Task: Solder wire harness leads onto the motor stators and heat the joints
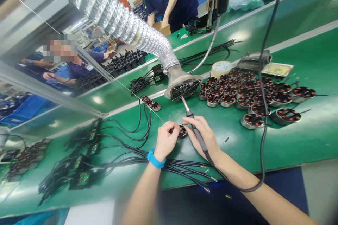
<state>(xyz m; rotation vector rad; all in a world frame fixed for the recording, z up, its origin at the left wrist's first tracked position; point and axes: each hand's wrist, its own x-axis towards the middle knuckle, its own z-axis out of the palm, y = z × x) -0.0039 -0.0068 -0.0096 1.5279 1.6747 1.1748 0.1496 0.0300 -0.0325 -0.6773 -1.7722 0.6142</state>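
Note:
My left hand [167, 140], with a blue band at the wrist, is closed in a pinch at the left edge of a small round motor stator [182, 131]. A thin solder wire [137, 97] runs down from the upper left into its fingers. In my right hand [202, 135] lies a soldering iron [197, 134], its tip pointing up and away, toward the fume duct's grille. The right thumb and fingertips are close to the stator's right side; whether they touch it I cannot tell. My fingers partly hide the stator.
A silver fume duct [137, 31] ends in a hood [185, 86] above the bench. Many stators [244, 93] stand at the right, by a tape roll [221, 69]. Black cables [126, 161] lie left and in front. The iron's cord [264, 112] hangs at right. Co-workers [171, 0] stand beyond.

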